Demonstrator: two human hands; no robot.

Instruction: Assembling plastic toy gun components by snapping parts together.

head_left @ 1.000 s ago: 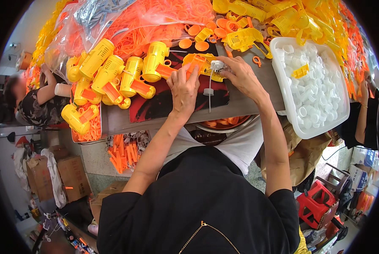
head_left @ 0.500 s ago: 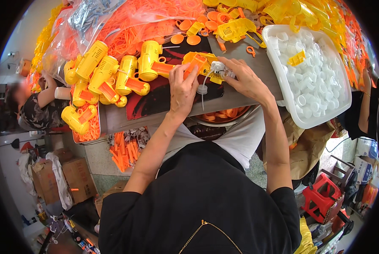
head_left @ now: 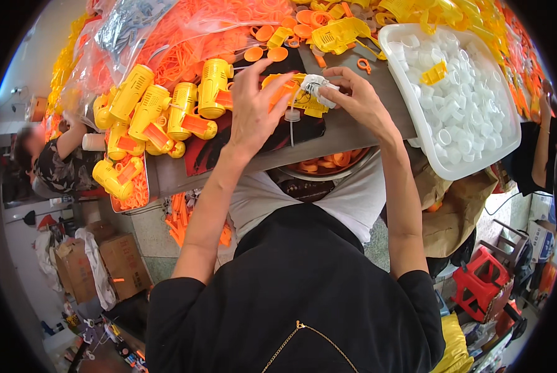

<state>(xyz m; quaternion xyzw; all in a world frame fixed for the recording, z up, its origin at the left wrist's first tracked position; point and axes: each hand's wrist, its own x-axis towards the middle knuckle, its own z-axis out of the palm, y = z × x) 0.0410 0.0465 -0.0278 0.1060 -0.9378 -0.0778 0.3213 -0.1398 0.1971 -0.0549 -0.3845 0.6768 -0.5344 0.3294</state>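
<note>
My left hand (head_left: 253,115) is raised with its fingers apart, the fingertips beside the orange part (head_left: 283,93) of a yellow plastic half-shell (head_left: 315,110). The shell lies open side up over the front of the dark mat. My right hand (head_left: 362,102) pinches a small white and clear plastic mechanism (head_left: 319,89) above the shell's right end. Below the shell, a thin white cord with a round white piece (head_left: 292,115) hangs down. The shell's inside is partly hidden by my fingers and the mechanism.
Several yellow cylindrical bodies with orange handles (head_left: 149,107) are piled to the left. A white tub (head_left: 417,138) of small white caps stands at the right. Orange and yellow parts heap along the back. A bowl of orange rings (head_left: 325,165) sits below the table edge.
My left hand has lifted and its fingers have spread from the orange part. The white mechanism in my right hand is tilted more and sits slightly higher.
</note>
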